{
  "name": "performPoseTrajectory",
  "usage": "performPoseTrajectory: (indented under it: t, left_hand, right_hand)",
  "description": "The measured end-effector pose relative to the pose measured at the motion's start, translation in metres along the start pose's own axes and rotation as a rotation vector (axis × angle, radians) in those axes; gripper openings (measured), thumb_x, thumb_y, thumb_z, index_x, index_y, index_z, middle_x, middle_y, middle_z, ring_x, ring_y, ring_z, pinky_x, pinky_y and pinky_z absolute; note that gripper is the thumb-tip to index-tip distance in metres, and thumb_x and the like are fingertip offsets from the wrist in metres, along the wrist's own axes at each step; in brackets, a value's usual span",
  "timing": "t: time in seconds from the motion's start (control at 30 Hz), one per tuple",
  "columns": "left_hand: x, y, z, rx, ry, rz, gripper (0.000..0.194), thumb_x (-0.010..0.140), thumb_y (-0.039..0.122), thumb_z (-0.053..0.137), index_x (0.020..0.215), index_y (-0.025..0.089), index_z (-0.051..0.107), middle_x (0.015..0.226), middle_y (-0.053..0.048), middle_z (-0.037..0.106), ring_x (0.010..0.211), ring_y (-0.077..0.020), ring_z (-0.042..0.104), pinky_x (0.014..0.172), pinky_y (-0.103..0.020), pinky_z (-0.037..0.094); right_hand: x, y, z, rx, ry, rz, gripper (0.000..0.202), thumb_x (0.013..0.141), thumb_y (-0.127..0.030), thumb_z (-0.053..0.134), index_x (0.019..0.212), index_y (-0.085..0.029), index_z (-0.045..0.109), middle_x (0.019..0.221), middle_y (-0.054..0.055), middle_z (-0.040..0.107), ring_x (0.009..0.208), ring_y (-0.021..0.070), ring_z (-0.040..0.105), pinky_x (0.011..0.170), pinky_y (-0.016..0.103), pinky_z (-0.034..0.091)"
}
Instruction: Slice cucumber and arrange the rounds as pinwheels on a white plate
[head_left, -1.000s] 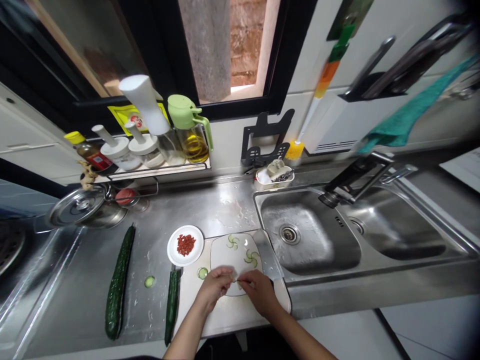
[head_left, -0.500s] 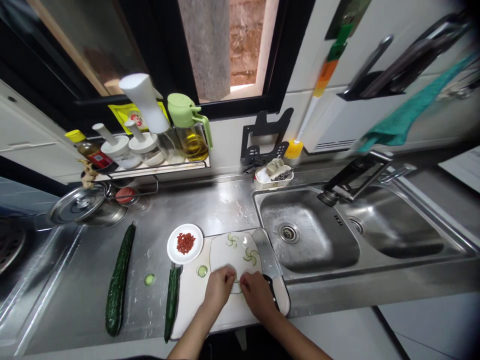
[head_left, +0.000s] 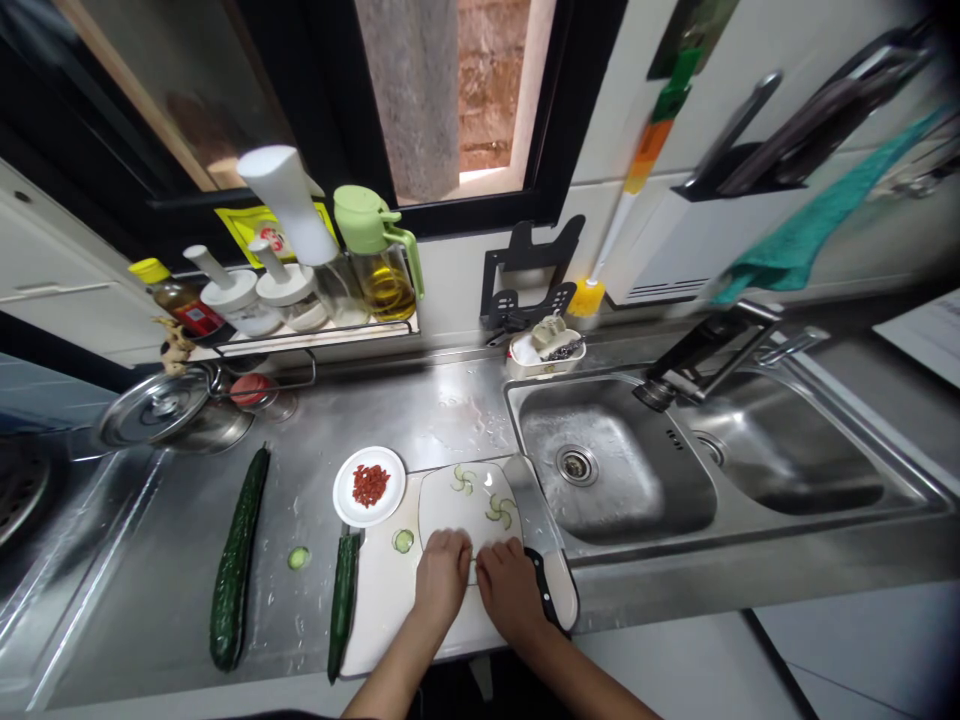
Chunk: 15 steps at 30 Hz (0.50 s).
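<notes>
My left hand [head_left: 444,575] and my right hand [head_left: 510,585] are low over the front part of a white plate [head_left: 442,505]. Both have their fingers closed, fingertips almost meeting around a small green cucumber slice [head_left: 472,563], mostly hidden. Thin cucumber slices form one pinwheel [head_left: 463,481] at the back of the plate and another [head_left: 499,510] at its right. The plate rests on a pale cutting board [head_left: 390,610]. A black-handled knife [head_left: 541,585] lies beside my right hand, partly covered. Left of the plate are a few round cucumber slices [head_left: 403,541].
A cut cucumber [head_left: 343,605] lies along the board's left edge, a whole cucumber [head_left: 240,560] farther left. A small white dish [head_left: 341,490] of red bits overlaps the board's back corner. A cucumber end [head_left: 298,558] is on the counter. The double sink [head_left: 615,460] is at right.
Both hands have shifted slightly and turned so their backs face up more, with fingertips still close together on the plate. The pinwheels and other items stay put.
</notes>
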<state>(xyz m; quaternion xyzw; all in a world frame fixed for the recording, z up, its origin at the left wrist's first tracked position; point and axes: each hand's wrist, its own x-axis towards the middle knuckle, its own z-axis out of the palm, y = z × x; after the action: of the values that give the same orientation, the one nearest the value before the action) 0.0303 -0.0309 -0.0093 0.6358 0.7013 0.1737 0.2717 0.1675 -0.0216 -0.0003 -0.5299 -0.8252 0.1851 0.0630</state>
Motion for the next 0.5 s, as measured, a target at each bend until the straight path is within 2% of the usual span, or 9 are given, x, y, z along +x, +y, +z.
performPoseTrajectory:
  t: [0.17,0.27,0.4,0.5]
  left_hand:
    - [-0.005,-0.001,-0.002,-0.031,0.083,0.04,0.024,0.087,0.018,0.042,0.102,0.018,0.061,0.09,-0.008,0.062,0.089,-0.0208,0.056,0.077,-0.034,0.045]
    - [-0.009,-0.004,-0.007,-0.049,0.1,0.145,0.024,0.088,0.018,0.041,0.097,0.019,0.063,0.087,-0.008,0.063,0.086,-0.0201,0.056,0.078,-0.035,0.047]
    - [-0.014,-0.008,-0.013,-0.041,0.07,0.33,0.027,0.089,0.017,0.041,0.098,0.02,0.066,0.089,-0.008,0.064,0.088,-0.0198,0.056,0.078,-0.035,0.048]
    - [-0.017,-0.009,-0.015,-0.019,0.049,0.391,0.028,0.089,0.016,0.041,0.095,0.02,0.068,0.092,-0.008,0.064,0.089,-0.0193,0.055,0.079,-0.036,0.049]
  right_hand:
    - [-0.003,0.002,-0.002,0.035,0.043,-0.047,0.012,0.084,-0.015,0.05,0.081,-0.02,0.06,0.086,0.004,0.06,0.086,0.0205,0.049,0.076,0.033,0.034]
    - [-0.007,0.004,-0.003,0.061,0.075,-0.129,0.016,0.084,-0.014,0.049,0.088,-0.021,0.063,0.089,0.004,0.062,0.092,0.0213,0.049,0.082,0.034,0.035]
    - [-0.017,0.009,0.001,0.044,0.082,-0.225,0.023,0.084,-0.014,0.048,0.1,-0.022,0.063,0.103,0.005,0.064,0.103,0.0243,0.048,0.085,0.036,0.035]
    - [-0.023,0.014,0.005,0.03,0.06,-0.261,0.026,0.084,-0.014,0.05,0.104,-0.023,0.063,0.107,0.005,0.064,0.107,0.0256,0.049,0.086,0.038,0.035]
